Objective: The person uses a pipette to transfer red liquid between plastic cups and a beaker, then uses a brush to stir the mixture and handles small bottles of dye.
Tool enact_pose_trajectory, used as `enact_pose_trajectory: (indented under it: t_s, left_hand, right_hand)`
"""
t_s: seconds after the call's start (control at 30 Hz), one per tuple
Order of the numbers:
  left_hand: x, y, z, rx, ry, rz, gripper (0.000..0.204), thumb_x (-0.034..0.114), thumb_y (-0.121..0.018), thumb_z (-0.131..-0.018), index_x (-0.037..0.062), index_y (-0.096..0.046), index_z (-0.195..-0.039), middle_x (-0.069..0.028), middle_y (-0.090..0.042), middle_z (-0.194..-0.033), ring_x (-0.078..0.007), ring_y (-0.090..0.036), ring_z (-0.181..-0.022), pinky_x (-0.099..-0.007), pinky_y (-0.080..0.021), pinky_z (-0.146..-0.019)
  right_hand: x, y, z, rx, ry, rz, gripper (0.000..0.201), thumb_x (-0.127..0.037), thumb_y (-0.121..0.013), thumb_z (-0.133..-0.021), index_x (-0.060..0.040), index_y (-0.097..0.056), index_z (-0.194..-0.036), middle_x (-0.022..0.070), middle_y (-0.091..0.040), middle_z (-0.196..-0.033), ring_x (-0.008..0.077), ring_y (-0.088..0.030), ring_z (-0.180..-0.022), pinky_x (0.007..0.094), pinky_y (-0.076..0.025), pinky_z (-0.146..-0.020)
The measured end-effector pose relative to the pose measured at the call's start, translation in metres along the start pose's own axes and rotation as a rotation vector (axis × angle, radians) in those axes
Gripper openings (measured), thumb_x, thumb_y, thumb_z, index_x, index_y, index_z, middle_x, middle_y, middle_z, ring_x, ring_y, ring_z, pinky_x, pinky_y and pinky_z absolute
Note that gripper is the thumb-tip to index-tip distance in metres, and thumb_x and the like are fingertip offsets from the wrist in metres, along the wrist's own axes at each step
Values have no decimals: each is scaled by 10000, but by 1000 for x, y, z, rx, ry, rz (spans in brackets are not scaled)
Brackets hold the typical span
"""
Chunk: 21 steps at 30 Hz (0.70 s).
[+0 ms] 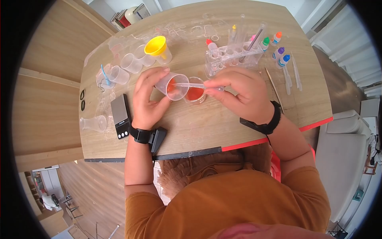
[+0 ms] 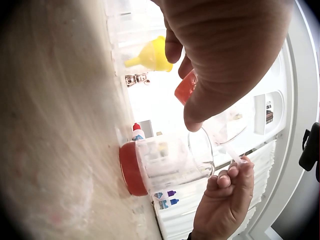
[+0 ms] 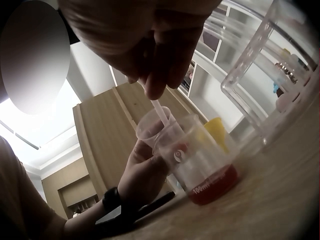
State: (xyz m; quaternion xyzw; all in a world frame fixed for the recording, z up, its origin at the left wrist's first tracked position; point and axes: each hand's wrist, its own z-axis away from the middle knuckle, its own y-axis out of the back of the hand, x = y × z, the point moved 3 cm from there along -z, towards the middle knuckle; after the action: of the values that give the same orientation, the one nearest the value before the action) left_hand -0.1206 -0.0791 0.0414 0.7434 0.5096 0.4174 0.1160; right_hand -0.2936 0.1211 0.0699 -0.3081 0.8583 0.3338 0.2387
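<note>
My left hand (image 1: 148, 97) grips a clear plastic cup (image 1: 162, 83), tipped on its side with its mouth toward the right. Some orange-red liquid (image 2: 186, 88) lies inside it. Between thumb and fingers, my right hand (image 1: 247, 95) pinches the bulb end of a plastic dropper (image 1: 192, 85), whose thin tip reaches into the cup's mouth. Just right of the cup, a clear beaker (image 3: 205, 167) stands upright on the table with red liquid in its bottom. The dropper passes over the beaker's rim in the head view.
Behind my right hand stands a test tube rack (image 1: 234, 59) with several colour-capped bottles near it. Spare droppers (image 1: 295, 71) and a wooden stick (image 1: 273, 85) lie right. A yellow funnel (image 1: 156, 45) sits in a cup among other cups. Left are a scale (image 1: 120, 113) and a flask (image 1: 94, 123).
</note>
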Motion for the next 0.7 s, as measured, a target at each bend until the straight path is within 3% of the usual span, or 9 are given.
enact_pose_trajectory:
  t_s: [0.7]
  left_hand:
    - [0, 0, 0, 6, 13, 2, 583, 54, -894, -788, 49, -677, -1328, -160, -698, -1324, -314, -670, -1209, -413, -545, -1018]
  right_hand:
    - [-2, 0, -1, -3, -65, 2, 178, -137, -803, -944, -84, -774, -1112, 61, -752, -940, 224, -719, -830, 336, -555, -721]
